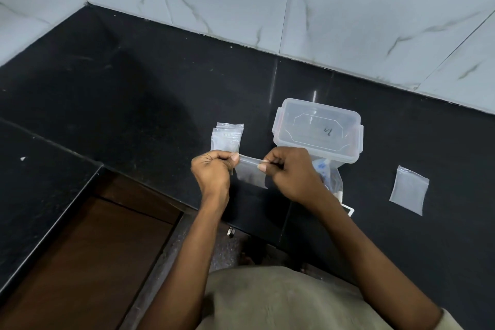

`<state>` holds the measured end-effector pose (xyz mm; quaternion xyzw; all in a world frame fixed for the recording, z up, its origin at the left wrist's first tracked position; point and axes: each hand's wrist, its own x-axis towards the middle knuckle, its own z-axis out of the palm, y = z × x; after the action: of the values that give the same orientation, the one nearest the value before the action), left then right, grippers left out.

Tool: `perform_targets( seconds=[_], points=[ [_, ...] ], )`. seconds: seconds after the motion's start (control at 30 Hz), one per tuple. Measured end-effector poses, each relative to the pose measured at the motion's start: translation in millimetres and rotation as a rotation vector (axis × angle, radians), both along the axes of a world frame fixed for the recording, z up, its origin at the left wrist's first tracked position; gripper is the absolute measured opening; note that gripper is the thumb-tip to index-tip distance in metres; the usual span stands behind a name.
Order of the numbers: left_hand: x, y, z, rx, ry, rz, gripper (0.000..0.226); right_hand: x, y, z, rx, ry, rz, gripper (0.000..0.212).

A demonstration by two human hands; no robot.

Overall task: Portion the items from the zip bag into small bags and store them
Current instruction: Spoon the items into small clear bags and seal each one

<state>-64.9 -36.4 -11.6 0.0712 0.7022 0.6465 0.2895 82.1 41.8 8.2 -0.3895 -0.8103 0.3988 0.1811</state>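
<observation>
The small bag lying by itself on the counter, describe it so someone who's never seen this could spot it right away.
Start at the clear lidded plastic container on the black counter. Look to its right and a little nearer the person: a single small clear zip bag lies flat there, tilted. Unlike the stack of small bags left of the container or the bag pinched between both hands, it lies alone and untouched.

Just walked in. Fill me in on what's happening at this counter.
A person holds a small clear plastic zip bag by its top edge, the left hand and right hand pinching either end. A stack of small clear bags lies behind the left hand, a lidded clear plastic container behind the right, and one more small clear bag lies apart, to the right.
</observation>
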Motion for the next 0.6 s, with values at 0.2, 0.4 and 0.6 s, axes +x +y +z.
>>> perform_targets(
  seconds=[0.2, 0.4, 0.6],
  points=[
    [-37.9, -10.4, -25.1, -0.188, 0.201, -0.139, 0.021, -44.4, 16.6, -18.8, -0.048, -0.061, 0.011, 0.007],
    [-33.5, -22.9, -41.4, -0.286, 0.457, -0.198, 0.024, -80.2, 26.6, -46.4, 0.077, -0.152, -0.055, 0.006],
    [-17.2, -25.4, -55.6, -0.352, 0.518, -0.457, 0.025, -73.4, 10.5, -47.8, 0.188, -0.153, -0.047, 0.035]
  ],
)
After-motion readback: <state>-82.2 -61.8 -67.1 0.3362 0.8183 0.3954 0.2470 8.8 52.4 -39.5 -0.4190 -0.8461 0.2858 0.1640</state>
